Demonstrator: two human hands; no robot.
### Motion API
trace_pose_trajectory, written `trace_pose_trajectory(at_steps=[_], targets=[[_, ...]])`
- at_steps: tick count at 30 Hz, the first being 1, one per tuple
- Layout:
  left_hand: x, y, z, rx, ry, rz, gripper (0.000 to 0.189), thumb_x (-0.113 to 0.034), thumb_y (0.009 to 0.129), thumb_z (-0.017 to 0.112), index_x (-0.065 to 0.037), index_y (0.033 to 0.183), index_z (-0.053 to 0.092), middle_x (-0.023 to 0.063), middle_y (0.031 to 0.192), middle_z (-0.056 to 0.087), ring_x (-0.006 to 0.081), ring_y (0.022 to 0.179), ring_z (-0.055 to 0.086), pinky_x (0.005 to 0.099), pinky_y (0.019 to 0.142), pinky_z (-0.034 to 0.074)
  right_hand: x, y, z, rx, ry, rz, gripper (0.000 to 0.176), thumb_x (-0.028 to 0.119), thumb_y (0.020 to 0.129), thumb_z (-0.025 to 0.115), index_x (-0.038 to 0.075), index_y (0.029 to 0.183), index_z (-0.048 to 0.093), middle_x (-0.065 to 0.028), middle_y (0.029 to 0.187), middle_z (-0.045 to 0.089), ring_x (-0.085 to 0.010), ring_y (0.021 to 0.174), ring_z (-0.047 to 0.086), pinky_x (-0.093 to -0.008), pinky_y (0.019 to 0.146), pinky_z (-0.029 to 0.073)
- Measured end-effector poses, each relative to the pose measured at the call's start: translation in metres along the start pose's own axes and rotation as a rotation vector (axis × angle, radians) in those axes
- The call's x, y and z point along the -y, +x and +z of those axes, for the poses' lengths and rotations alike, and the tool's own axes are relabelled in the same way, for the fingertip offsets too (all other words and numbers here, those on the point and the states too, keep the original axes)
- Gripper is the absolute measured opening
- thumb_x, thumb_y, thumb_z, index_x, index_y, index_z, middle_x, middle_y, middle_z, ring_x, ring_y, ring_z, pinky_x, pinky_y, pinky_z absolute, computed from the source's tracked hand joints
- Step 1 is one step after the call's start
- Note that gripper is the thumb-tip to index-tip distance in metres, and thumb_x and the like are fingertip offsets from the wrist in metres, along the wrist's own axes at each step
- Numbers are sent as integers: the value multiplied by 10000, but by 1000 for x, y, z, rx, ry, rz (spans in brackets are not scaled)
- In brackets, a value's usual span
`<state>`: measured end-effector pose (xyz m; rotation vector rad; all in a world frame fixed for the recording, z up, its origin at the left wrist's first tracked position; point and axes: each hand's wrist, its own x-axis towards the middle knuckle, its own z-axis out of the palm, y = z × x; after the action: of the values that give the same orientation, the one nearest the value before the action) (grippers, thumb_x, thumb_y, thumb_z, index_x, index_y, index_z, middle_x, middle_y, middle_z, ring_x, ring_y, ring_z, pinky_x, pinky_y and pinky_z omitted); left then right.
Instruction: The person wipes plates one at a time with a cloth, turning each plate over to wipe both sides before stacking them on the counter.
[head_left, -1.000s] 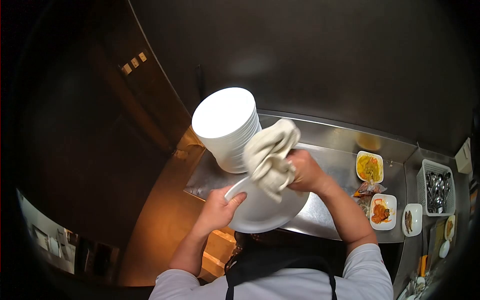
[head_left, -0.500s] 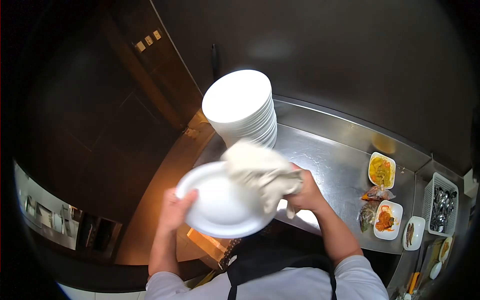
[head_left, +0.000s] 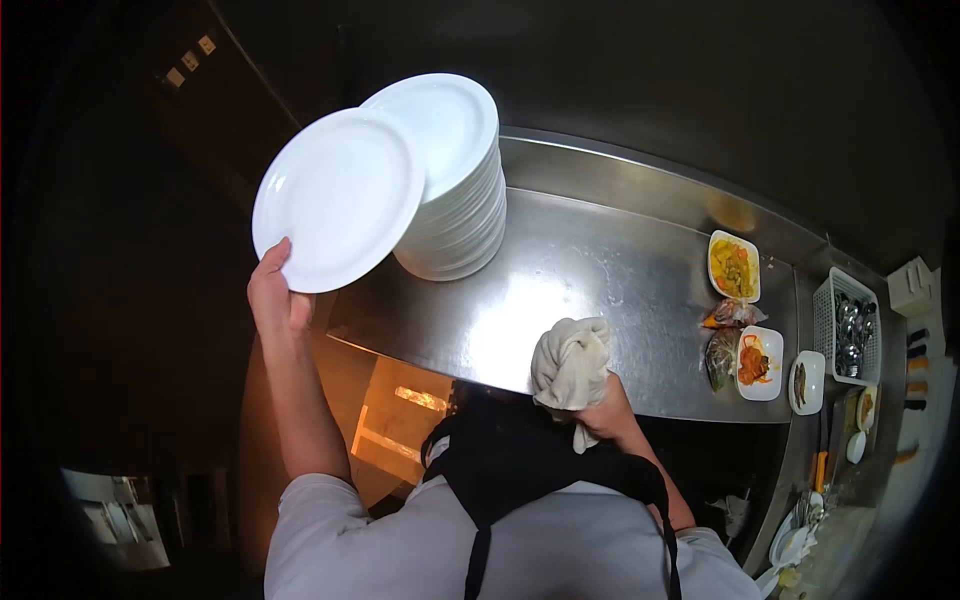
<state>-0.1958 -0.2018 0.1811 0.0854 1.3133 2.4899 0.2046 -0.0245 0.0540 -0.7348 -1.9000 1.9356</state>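
Note:
My left hand (head_left: 278, 297) grips a white plate (head_left: 340, 200) by its lower rim, thumb on the upper face. Tilted, the plate overlaps the tall stack of white plates (head_left: 455, 225) in this view. That stack stands at the left end of the steel counter (head_left: 590, 260). Bunched in my right hand (head_left: 605, 412) is a cream cloth (head_left: 572, 365), held low by the counter's front edge, close to my apron (head_left: 520, 450).
Farther right on the counter are a square bowl of yellow food (head_left: 734, 266), filled plastic bags (head_left: 722, 358) and a bowl of reddish food (head_left: 759, 364). Beyond them are a small dish (head_left: 806, 383) and a basket of cutlery (head_left: 852, 325).
My left hand has carried the plate up and left, beside the top of the stack. The cloth, which was against the plate, has come away and down with my right hand.

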Motion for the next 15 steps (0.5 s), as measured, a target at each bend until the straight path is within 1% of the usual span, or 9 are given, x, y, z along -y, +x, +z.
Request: trace_pose_trajectory(at_steps=[1, 2, 4, 5, 7, 9, 10, 13, 15], targets=[[2, 7, 4, 20, -20, -24, 440, -6, 938, 537, 154, 1333, 428, 248, 1329, 536, 341, 1190, 581, 444, 1025, 507, -2, 3, 7, -29, -34, -29, 450, 177, 778, 793, -33, 1143, 633, -115, 1016, 709, -196, 946, 684, -328, 848, 542], [3, 12, 7, 18, -17, -42, 429, 12, 916, 526, 149, 1314, 444, 238, 1305, 548, 337, 1182, 583, 448, 1024, 505, -3, 4, 14, -44, -16, 0, 463, 185, 778, 793, -34, 1152, 630, -120, 1031, 708, -201, 965, 681, -331, 865, 536], [3, 23, 4, 77, -36, -83, 419, -4, 923, 524, 140, 1308, 446, 232, 1289, 560, 333, 1160, 595, 443, 1021, 507, 1, 12, 28, -68, 16, 50, 489, 201, 777, 792, -37, 1169, 623, -130, 1061, 704, -211, 1003, 676, -336, 900, 523], [3, 30, 4, 108, -44, -102, 414, -12, 926, 523, 135, 1305, 447, 230, 1282, 565, 331, 1149, 601, 441, 1019, 508, 6, 19, 35, -85, -15, 41, 490, 198, 776, 788, -36, 1174, 622, -130, 1067, 704, -211, 1008, 676, -335, 904, 521], [4, 38, 5, 118, -30, -114, 444, -5, 892, 511, 144, 1306, 445, 229, 1266, 573, 333, 1141, 606, 444, 1015, 510, 17, 30, 49, -118, -75, 17, 493, 193, 775, 779, -33, 1183, 620, -130, 1080, 703, -211, 1019, 675, -333, 911, 518], [3, 41, 10, 154, -24, -145, 461, -3, 879, 502, 148, 1310, 440, 229, 1262, 574, 335, 1136, 608, 448, 1016, 508, 7, 44, 60, -144, -101, -51, 482, 183, 776, 767, -32, 1182, 622, -129, 1085, 703, -215, 1031, 672, -336, 922, 513], [4, 44, 12, 175, 10, -139, 480, -2, 858, 495, 149, 1310, 444, 229, 1256, 577, 333, 1130, 611, 447, 1007, 508, 6, 51, 67, -159, -112, -84, 477, 179, 776, 761, -32, 1182, 624, -129, 1088, 703, -217, 1038, 671, -337, 927, 510], [10, 49, 27, 217, 26, -70, 434, 7, 832, 522, 151, 1241, 494, 225, 1210, 601, 318, 1101, 623, 400, 990, 497, 16, 70, 93, -189, -55, -77, 474, 168, 776, 748, -32, 1187, 624, -131, 1109, 699, -228, 1050, 668, -344, 938, 505], [20, 55, 33, 252, 43, -17, 448, 4, 822, 504, 122, 1253, 507, 205, 1210, 606, 295, 1116, 607, 370, 1000, 464, 10, 78, 108, -194, -93, -50, 480, 175, 776, 749, -30, 1192, 622, -135, 1118, 698, -235, 1055, 668, -346, 942, 504]])
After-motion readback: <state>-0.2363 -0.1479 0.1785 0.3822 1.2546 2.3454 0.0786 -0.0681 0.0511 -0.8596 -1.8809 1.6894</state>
